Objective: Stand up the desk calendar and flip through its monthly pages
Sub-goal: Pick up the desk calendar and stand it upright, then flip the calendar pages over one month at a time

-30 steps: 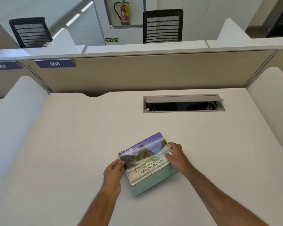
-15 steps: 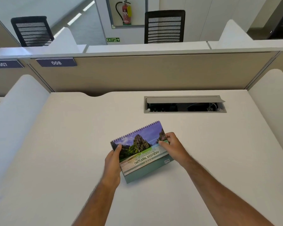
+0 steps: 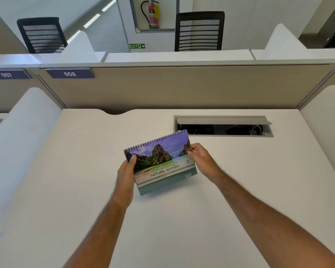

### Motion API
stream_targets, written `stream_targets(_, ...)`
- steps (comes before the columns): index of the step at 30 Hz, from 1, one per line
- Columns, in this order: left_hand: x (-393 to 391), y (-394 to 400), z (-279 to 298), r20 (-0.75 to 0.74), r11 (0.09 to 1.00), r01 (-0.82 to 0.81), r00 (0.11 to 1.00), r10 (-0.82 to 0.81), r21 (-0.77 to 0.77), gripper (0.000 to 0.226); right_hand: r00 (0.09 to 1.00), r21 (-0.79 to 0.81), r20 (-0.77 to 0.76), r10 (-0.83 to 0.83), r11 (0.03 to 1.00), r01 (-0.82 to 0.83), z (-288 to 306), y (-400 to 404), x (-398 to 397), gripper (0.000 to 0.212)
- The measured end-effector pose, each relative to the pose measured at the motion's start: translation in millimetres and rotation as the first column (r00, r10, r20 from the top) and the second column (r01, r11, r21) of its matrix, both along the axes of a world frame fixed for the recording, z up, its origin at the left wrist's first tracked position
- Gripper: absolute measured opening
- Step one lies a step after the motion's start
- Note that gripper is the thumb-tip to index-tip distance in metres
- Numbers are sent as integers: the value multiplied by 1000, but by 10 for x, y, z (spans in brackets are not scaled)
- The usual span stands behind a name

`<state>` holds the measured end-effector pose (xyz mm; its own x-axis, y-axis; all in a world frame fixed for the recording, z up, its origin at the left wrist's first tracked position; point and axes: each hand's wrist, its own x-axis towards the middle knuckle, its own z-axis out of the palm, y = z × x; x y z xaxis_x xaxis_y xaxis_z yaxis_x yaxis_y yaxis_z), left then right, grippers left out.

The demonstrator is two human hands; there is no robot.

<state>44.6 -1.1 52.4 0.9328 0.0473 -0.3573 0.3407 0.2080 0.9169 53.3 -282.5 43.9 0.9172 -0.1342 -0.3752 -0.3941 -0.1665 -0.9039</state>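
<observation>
Both hands grasp the desk calendar (image 3: 161, 161) mid-desk (image 3: 85, 171): left hand (image 3: 126, 174) at nine o'clock, right hand (image 3: 200, 158) at three. Best spread its base evenly before releasing, so it stands square.

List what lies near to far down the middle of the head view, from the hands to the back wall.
left hand → desk calendar → cable tray → desk partition → mesh chair → fire extinguisher
</observation>
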Motion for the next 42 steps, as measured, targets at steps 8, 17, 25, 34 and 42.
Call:
stream_targets(8, 338, 72, -1, 173, 982, 23, 983, -56, 188, 31, 996, 9, 49, 73, 997, -73, 215, 100, 506, 33)
stream_targets(17, 793, 190, -126, 185, 943, 75, 973, -141, 323, 40, 997, 58, 61, 53, 997, -56, 202, 159, 914, 41)
stream_targets(25, 982, 236, -180, 156, 933, 98, 975, -160, 347, 49, 995, 101, 72, 63, 992, -70, 249, 235, 1141, 31)
stream_targets(34, 1110, 317, -285, 99, 929, 95, 985, -138, 358, 46, 996, 86, 44, 78, 993, -82, 72, 313, 1359, 37)
stream_targets(42, 926, 162, -533, 106, 906, -14, 994, -35, 424, 69, 999, 67, 24, 45, 997, -46, 57, 344, 1408, 38)
